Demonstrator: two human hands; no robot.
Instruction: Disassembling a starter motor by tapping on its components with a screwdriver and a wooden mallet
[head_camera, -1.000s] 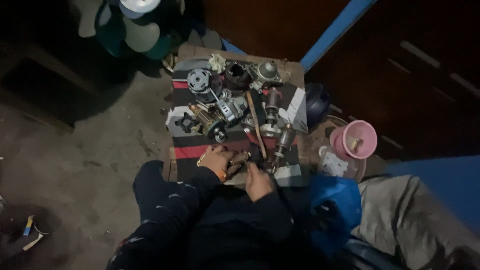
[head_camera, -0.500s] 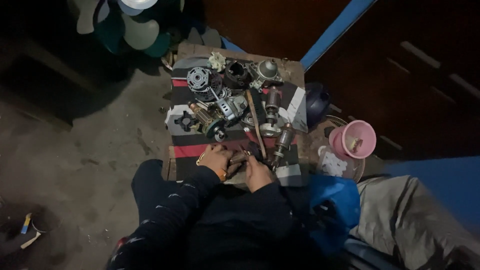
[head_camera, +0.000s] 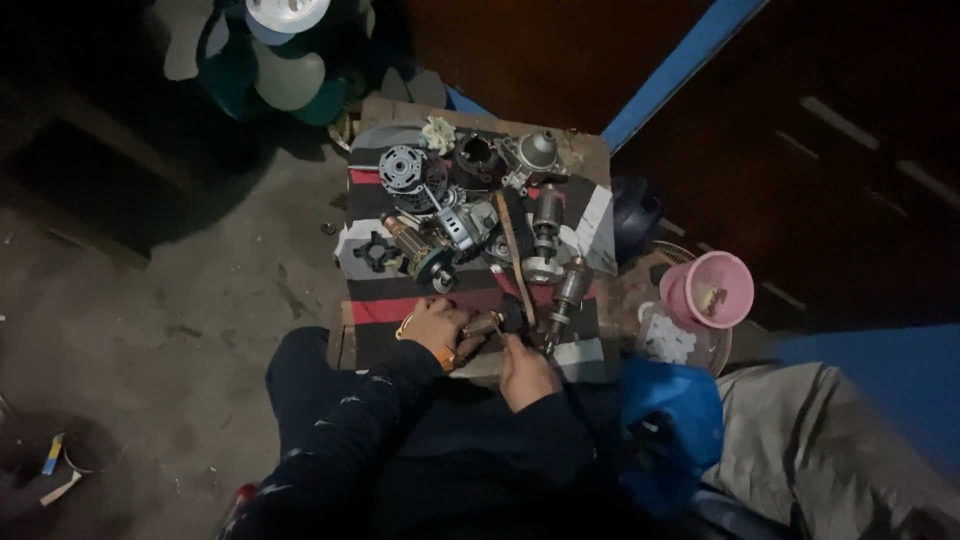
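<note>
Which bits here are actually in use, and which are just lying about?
In use: left hand and right hand, both on a small motor part at the striped cloth's near edge.

Lying about: motor rotors, black gear, pink bowl, fan blades.

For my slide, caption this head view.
Both hands, left hand and right hand, work a small motor part over a striped cloth.

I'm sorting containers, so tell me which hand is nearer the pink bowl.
Right. The right hand is at the near edge of the striped cloth, closer to the pink bowl off to its right. The left hand sits farther left, on the small motor part.
</note>
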